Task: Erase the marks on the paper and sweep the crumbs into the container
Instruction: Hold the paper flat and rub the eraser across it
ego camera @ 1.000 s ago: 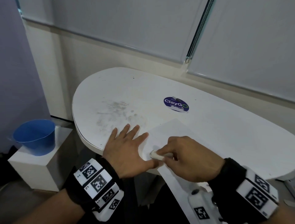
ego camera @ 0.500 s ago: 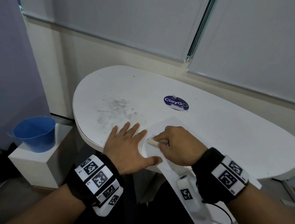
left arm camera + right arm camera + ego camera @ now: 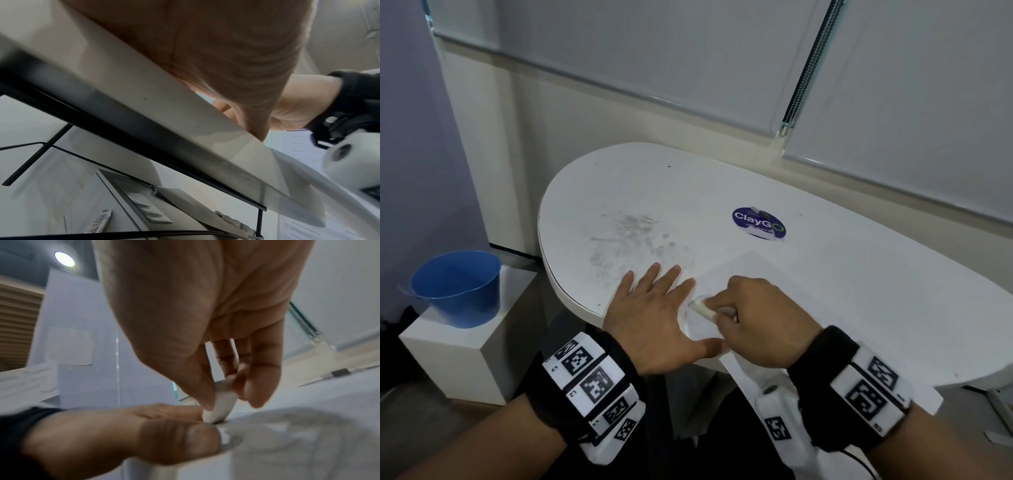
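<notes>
The thin, easily creased paper (image 3: 774,284) on the table (image 3: 859,274) is pressed flat by the spread left hand (image 3: 654,318) — the small eraser (image 3: 702,306), pinched by the right hand (image 3: 753,322), is best gripped low.

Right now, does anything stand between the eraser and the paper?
Nothing visible does. The right hand pinches the eraser, whose tip touches the paper. The left hand lies flat beside it, on the paper's edge.
</notes>
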